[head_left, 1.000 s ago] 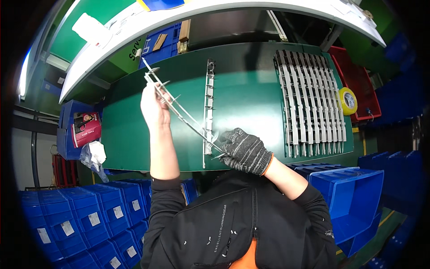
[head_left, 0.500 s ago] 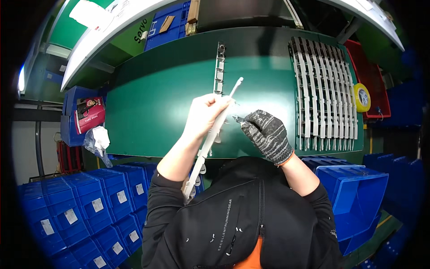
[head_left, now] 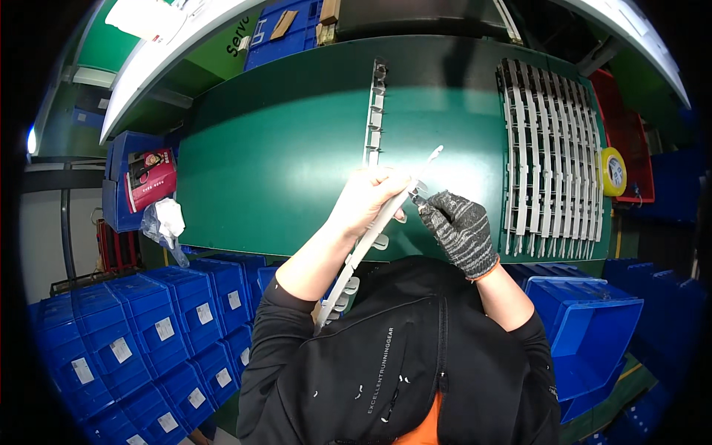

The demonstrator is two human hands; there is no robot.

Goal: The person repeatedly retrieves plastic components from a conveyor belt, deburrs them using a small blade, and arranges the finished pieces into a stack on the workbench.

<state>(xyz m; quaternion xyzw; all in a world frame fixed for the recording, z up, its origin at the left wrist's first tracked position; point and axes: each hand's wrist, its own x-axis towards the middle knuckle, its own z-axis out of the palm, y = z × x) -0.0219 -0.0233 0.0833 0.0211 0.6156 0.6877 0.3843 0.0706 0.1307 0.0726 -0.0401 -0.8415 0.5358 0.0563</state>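
My bare left hand (head_left: 365, 199) is closed round the upper part of a long pale plastic strip (head_left: 354, 259). The strip slants from its narrow tip, past my fingers, down to my left sleeve, with small rounded tabs along one side. My right hand (head_left: 463, 231), in a dark striped knit glove, pinches a small dark pointed piece (head_left: 420, 199), too small to name. Its tip is at the strip's edge, just beside my left fingers. Beyond my left hand, a similar strip with square pockets (head_left: 376, 122) lies lengthwise on the green table (head_left: 259, 163).
A block of several pale strips side by side (head_left: 552, 156) lies at the table's right end. Past it are a yellow tape roll (head_left: 613, 172) and a red bin (head_left: 636, 141). Blue crates (head_left: 163, 326) stand lower left, and an open blue crate (head_left: 593, 334) lower right.
My right hand has brought the small pointed piece up to the strip's edge. My left hand and the strip have shifted slightly right and nearer. The whole view has shifted a little too.
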